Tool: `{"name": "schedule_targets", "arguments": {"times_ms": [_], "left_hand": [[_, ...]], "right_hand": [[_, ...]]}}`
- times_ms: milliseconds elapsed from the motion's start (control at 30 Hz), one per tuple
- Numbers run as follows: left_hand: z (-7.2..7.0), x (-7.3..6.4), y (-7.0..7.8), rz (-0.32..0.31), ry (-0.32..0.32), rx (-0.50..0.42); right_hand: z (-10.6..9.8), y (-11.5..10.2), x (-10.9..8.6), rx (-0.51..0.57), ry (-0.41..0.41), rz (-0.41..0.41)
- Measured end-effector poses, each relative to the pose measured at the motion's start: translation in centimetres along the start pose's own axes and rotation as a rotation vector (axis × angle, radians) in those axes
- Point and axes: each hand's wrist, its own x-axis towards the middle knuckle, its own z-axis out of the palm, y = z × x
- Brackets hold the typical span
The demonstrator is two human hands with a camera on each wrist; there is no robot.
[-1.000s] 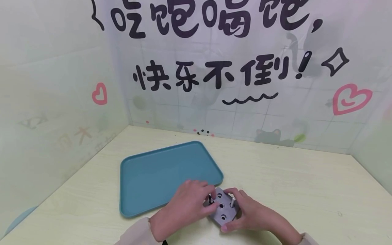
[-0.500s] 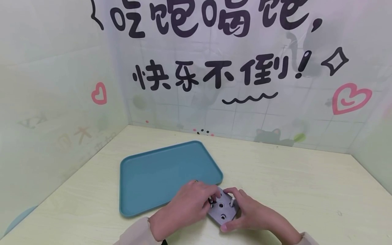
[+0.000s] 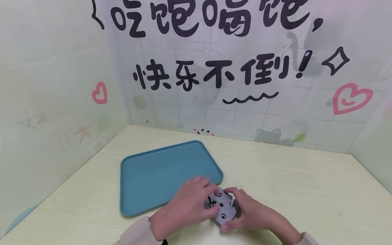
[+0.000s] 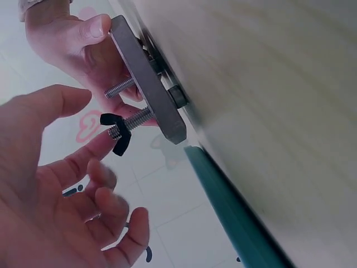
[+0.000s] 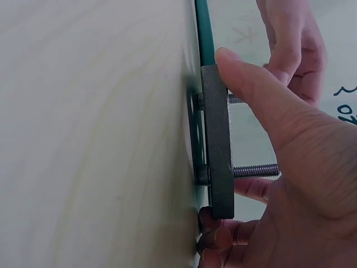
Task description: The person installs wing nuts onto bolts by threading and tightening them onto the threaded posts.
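Observation:
A grey metal plate (image 3: 229, 211) with several holes is held by my right hand (image 3: 255, 213), thumb on one edge and fingers on the opposite edge. Two threaded bolts stick out of its face; the bare one (image 5: 255, 171) is on the right-hand side. On the other bolt (image 4: 139, 119) sits a black wing nut (image 4: 120, 134), near the bolt's free end. My left hand (image 3: 188, 206) is around this wing nut. In the left wrist view its index finger touches the nut from below, while the thumb stands apart from it. Bolt heads (image 4: 177, 96) show under the plate.
A blue rectangular tray (image 3: 165, 170) lies on the pale wooden table (image 3: 294, 180), just behind and left of the plate. Printed wall sheets (image 3: 196, 112) enclose the back and sides. A blue edge (image 3: 19, 219) shows at the far left.
My left fingers have shifted about the wing nut, first closing in over it, then spreading away again. The right hand and plate have stayed nearly in place.

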Motion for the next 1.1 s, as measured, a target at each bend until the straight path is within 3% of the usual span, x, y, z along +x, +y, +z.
{"name": "schedule_targets", "arguments": {"times_ms": [167,400,800,1100], "left_hand": [[0.01,0.07,0.00,-0.036,-0.018,0.015],[0.08,0.09,0.04,-0.040,-0.009,0.039],[0.07,0.21,0.03,0.051,-0.010,-0.007],[0.05,0.16,0.00,0.066,-0.002,-0.029]], "right_hand": [[0.04,-0.04,0.03,0.006,0.002,0.012],[0.02,-0.01,0.05,0.005,0.003,0.018],[0.00,0.00,0.10,0.014,-0.005,0.026],[-0.05,0.01,0.09,0.012,-0.012,0.033]]}}
